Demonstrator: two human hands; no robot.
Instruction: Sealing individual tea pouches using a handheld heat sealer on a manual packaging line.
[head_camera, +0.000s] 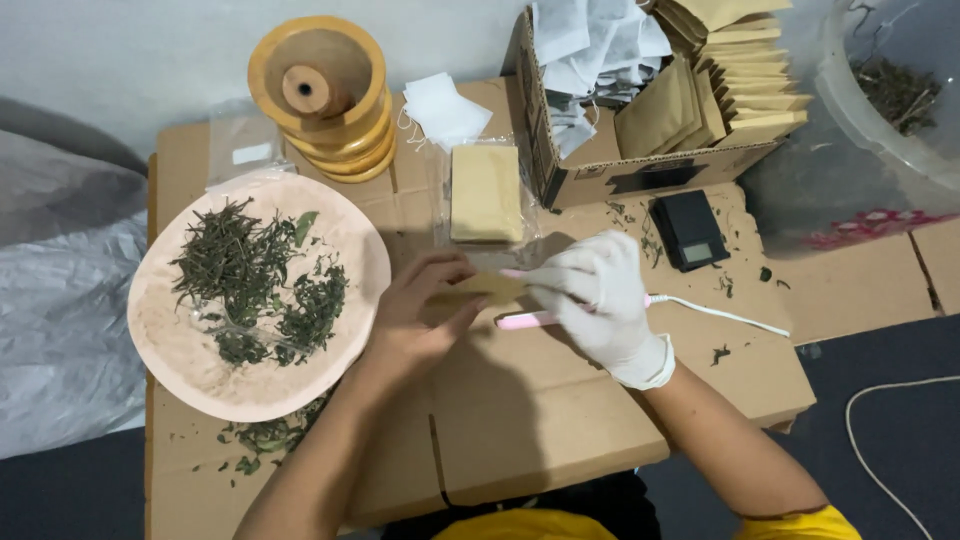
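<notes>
Kraft pouch (487, 289), small and tan, lies flat at the middle of the scene, caught between both hands. The bare left hand (420, 310) pins its left end, fingers curled over the top edge and thumb below, so the grip there is clenched on the pouch. The gloved right hand (600, 300) has its grip grasping a pink sealer (528, 320), a slim clamp-like tool whose tip meets the right end of the pouch; its white cord (725, 315) trails off to the right.

The counter (520, 420) is flattened brown cardboard, sprinkled with bits of dried leaf. On the left rests a pale pink plate (180, 350) heaped with dried green leaves (260, 285), and some leaves have spilled off its near edge. Beyond it, far left, stands a stack of wooden bowls (325, 95). Just beyond the hands lies a clear bag of tan pouches (485, 192), with a white filter bag (443, 108) behind it. A small black scale (690, 230) sits to the right, next to an open cardboard box (640, 165) stuffed with white filter bags and tan pouches. A clear plastic tub (890, 90) holding dried leaves stands at the far right. Grey plastic sheeting (60, 300) lies at the left, dark floor around.
</notes>
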